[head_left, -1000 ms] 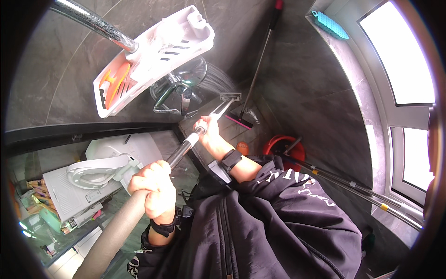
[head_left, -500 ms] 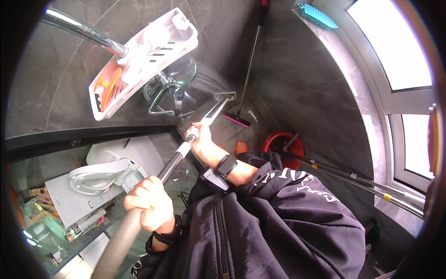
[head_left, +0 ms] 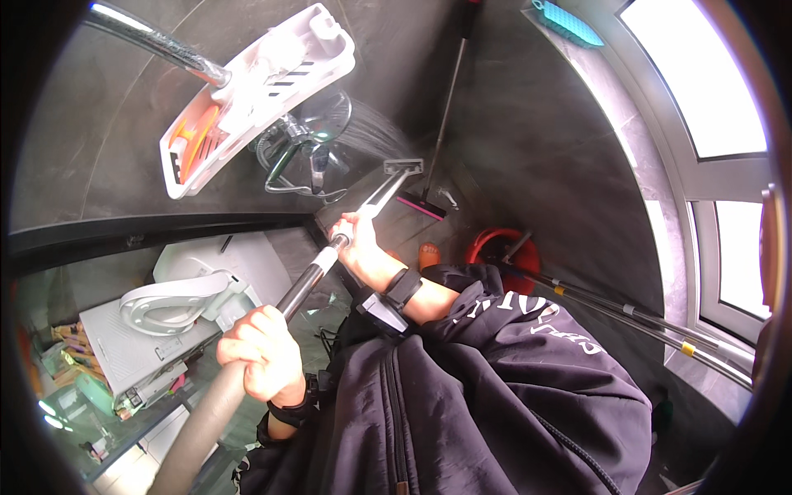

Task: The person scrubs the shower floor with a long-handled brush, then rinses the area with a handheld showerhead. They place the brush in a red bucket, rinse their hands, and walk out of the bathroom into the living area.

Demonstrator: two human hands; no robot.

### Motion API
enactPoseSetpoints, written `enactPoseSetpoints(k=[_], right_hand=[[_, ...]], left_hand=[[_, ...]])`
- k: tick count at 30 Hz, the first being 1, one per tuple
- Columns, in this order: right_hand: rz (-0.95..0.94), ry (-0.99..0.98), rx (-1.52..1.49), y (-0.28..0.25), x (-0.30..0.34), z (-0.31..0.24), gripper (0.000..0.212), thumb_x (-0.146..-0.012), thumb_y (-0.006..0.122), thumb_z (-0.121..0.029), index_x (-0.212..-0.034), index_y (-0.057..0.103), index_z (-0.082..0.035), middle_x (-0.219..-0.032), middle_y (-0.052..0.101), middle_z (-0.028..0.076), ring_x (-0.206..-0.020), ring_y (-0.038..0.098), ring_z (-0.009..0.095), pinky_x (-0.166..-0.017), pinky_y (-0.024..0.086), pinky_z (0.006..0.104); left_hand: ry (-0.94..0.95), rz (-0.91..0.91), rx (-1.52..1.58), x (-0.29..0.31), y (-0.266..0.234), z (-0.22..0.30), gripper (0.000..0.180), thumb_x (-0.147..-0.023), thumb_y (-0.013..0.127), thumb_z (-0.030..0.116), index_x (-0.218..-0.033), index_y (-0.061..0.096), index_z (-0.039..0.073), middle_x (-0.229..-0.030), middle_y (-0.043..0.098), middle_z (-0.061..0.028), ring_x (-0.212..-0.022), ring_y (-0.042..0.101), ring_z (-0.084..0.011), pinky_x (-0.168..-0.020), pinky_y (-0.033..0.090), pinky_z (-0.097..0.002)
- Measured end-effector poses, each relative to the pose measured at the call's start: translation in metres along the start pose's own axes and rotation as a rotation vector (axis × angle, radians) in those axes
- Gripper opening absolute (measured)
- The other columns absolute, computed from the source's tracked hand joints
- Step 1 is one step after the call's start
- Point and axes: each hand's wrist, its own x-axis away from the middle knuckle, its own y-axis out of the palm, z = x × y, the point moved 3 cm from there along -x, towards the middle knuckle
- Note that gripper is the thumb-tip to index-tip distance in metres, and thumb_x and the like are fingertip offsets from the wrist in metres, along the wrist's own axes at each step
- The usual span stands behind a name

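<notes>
Both my hands are closed around one long-handled mop (head_left: 305, 293) that slants away from me across the view. My left hand (head_left: 262, 355) grips it lower down, at the thick grey part of the pole. Farther up, my right hand (head_left: 360, 247) wraps the pole near its white section. The mop's small rectangular head (head_left: 403, 167) is at the far end, in the path of water spraying from a round chrome shower head (head_left: 328, 115). Beside it, a broom with a dark, pink-edged head (head_left: 421, 206) leans in the corner.
A white shower shelf (head_left: 260, 103) holding an orange item hangs at upper left. Behind a dark-framed glass panel is a toilet with a raised seat (head_left: 177, 305). A red bucket (head_left: 528, 285) and several poles (head_left: 635, 318) are at right. A turquoise brush (head_left: 569, 25) lies on the window ledge.
Both hands keep their hold on the mop. The pole's near end and my left hand have shifted very slightly left; the spray still falls toward the mop head.
</notes>
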Motion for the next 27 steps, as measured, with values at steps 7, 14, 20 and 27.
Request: enactPoseSetpoints(k=[7, 14, 20, 27], right_hand=[[-0.061, -0.117, 0.022, -0.015, -0.036, -0.056, 0.009, -0.072, 0.049, -0.007, -0.073, 0.040, -0.005, -0.058, 0.043, 0.005, -0.048, 0.046, 0.018, -0.046, 0.046, 0.0287], [-0.111, -0.077, 0.051, -0.013, -0.056, -0.040, 0.009, -0.074, 0.047, -0.008, -0.073, 0.039, -0.005, -0.056, 0.042, 0.005, -0.045, 0.044, 0.017, -0.044, 0.046, 0.0291], [-0.098, -0.072, 0.094, 0.002, -0.060, -0.040, 0.008, -0.075, 0.046, -0.008, -0.075, 0.039, -0.004, -0.061, 0.043, 0.006, -0.048, 0.045, 0.018, -0.044, 0.047, 0.0295], [-0.096, -0.108, 0.153, 0.009, -0.085, -0.046, 0.008, -0.075, 0.046, -0.007, -0.075, 0.039, -0.004, -0.058, 0.042, 0.006, -0.047, 0.045, 0.018, -0.044, 0.046, 0.0293]], left_hand=[[-0.038, -0.055, 0.054, -0.002, 0.020, 0.031, 0.016, -0.069, 0.050, 0.015, -0.067, 0.035, 0.010, -0.057, 0.036, 0.0000, -0.053, 0.029, -0.0125, -0.054, 0.025, -0.0299], [-0.075, -0.025, -0.046, -0.018, 0.018, 0.045, 0.020, -0.068, 0.052, 0.018, -0.063, 0.033, 0.012, -0.052, 0.030, 0.0013, -0.049, 0.027, -0.0110, -0.050, 0.023, -0.0267], [-0.068, 0.053, 0.037, -0.032, 0.015, 0.097, 0.020, -0.059, 0.049, 0.017, -0.057, 0.029, 0.013, -0.047, 0.027, 0.0009, -0.047, 0.026, -0.0112, -0.051, 0.021, -0.0269], [0.060, 0.146, -0.010, -0.039, 0.005, 0.162, 0.018, -0.063, 0.037, 0.024, -0.059, 0.022, 0.014, -0.051, 0.022, -0.0005, -0.050, 0.026, -0.0123, -0.052, 0.024, -0.0284]])
